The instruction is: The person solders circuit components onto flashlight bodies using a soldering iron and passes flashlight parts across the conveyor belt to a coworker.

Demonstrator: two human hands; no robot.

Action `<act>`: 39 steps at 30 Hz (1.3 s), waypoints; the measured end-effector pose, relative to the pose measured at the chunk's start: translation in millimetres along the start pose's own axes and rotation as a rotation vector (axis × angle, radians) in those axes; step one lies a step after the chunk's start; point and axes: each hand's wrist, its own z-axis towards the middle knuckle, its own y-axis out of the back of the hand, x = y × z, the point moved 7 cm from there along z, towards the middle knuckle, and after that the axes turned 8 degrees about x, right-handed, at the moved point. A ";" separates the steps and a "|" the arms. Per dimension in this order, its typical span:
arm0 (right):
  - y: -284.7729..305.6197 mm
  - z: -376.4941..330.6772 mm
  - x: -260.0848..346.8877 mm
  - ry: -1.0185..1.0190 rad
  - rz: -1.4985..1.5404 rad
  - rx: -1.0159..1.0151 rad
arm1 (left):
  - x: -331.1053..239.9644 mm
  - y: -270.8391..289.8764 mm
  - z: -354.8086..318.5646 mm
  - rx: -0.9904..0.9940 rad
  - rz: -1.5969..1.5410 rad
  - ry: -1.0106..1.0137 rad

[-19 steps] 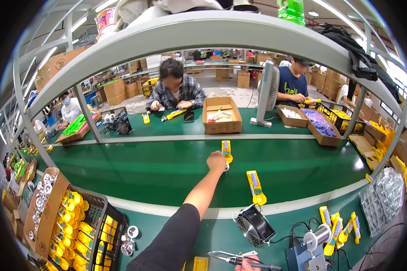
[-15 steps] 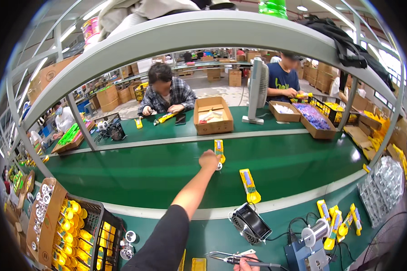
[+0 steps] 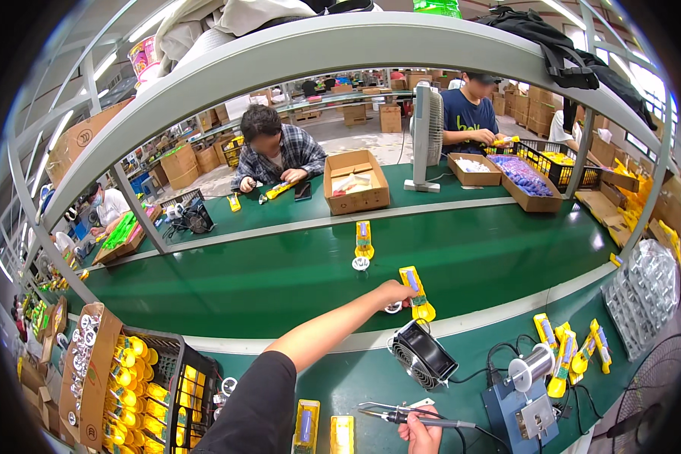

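My left hand reaches over the green belt, fingers closed at the edge of a yellow plastic housing with a purple-blue cell in it. A round white-rimmed reflector shows just under these fingers, partly hidden. Farther off on the belt lies a second yellow housing, a round reflector at its near end. Low in the picture, my right hand is closed around a soldering iron, its tip pointing left. Two more yellow housings lie on the bench between my arms.
A small black fan stands beyond my right hand. To the right are a blue solder stand with a wire spool and several yellow housings. A black crate of yellow parts is at left. Co-workers sit across the belt.
My left hand has moved right and nearer, from the far housing to the near one, leaving a reflector by the far one. My right hand with the soldering iron shows more fully.
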 end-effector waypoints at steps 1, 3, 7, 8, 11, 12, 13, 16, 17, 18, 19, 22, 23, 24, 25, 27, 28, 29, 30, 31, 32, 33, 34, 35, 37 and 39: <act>0.3 1.8 -2.6 0.037 -0.025 0.030 | 5.1 0.9 1.8 -0.027 -0.118 -0.027; -9.1 -3.8 8.9 0.063 0.078 -0.019 | 11.7 1.8 -5.1 -0.013 -0.214 -0.095; -8.7 -1.7 17.9 0.083 0.104 -0.089 | 13.9 14.3 -5.6 0.017 -0.278 -0.081; -5.5 0.0 20.8 0.085 0.091 -0.092 | 7.4 13.4 -14.5 -0.039 -0.376 -0.103; -5.9 2.9 22.4 0.114 0.046 -0.010 | 16.6 29.1 -46.3 -0.131 -0.454 -0.014; -9.3 3.1 24.0 0.125 0.016 0.009 | 23.1 40.5 -59.6 -0.211 -0.460 -0.031; -11.3 2.9 22.2 0.130 0.005 0.007 | 28.0 51.6 -75.2 -0.290 -0.463 -0.048; -10.9 5.2 19.1 0.127 -0.013 0.038 | 31.9 60.6 -125.6 -0.344 -0.614 -0.171; -10.8 5.8 19.2 0.143 -0.028 0.041 | 33.0 64.2 -148.2 -0.396 -0.656 -0.233; -16.5 3.9 19.0 0.154 -0.036 0.059 | 42.1 76.0 -173.8 -0.400 -0.585 -0.257; -16.6 4.3 17.6 0.153 -0.038 0.068 | 43.5 78.8 -199.2 -0.386 -0.519 -0.279; -23.3 2.9 19.9 0.182 -0.060 0.083 | 42.7 63.0 -310.7 -0.715 -0.306 -0.344; -24.0 2.9 20.1 0.177 -0.065 0.091 | 49.6 50.2 -341.7 -0.786 -0.242 -0.374; -19.2 4.4 22.5 0.187 -0.069 0.070 | 55.6 31.0 -366.6 -0.832 -0.187 -0.419; -9.9 5.8 24.6 0.199 -0.076 0.042 | 64.3 9.4 -386.2 -0.870 -0.135 -0.465; -11.2 5.5 24.1 0.198 -0.085 0.059 | 99.1 -31.2 -431.9 -0.883 -0.150 -0.308; -21.0 2.9 22.1 0.193 -0.077 0.083 | 123.6 -48.7 -455.5 -0.872 -0.243 -0.289; -23.3 2.4 19.6 0.192 -0.085 0.087 | 138.5 -68.2 -470.0 -0.806 -0.304 -0.247; -26.2 1.2 17.9 0.186 -0.087 0.096 | 155.2 -85.1 -481.7 -0.760 -0.376 -0.183; -27.7 0.3 18.2 0.177 -0.106 0.108 | 165.5 -102.0 -489.7 -0.703 -0.514 -0.146; -28.2 -0.7 18.6 0.170 -0.125 0.117 | 182.0 -117.4 -495.7 -0.653 -0.593 -0.104; -29.1 -2.5 18.1 0.165 -0.128 0.122 | 184.2 -128.8 -504.8 -0.647 -0.566 -0.074; -28.5 -3.0 18.9 0.172 -0.138 0.126 | 191.2 -139.1 -508.3 -0.677 -0.600 -0.042; -27.5 -2.9 19.3 0.180 -0.149 0.129 | 199.1 -148.7 -509.5 -0.706 -0.634 -0.009; -27.8 -3.9 18.3 0.185 -0.162 0.141 | 205.6 -159.6 -513.5 -0.831 -0.378 0.055; -25.9 -4.6 19.2 0.208 -0.187 0.125 | 203.1 -166.5 -506.7 -0.816 -0.136 0.152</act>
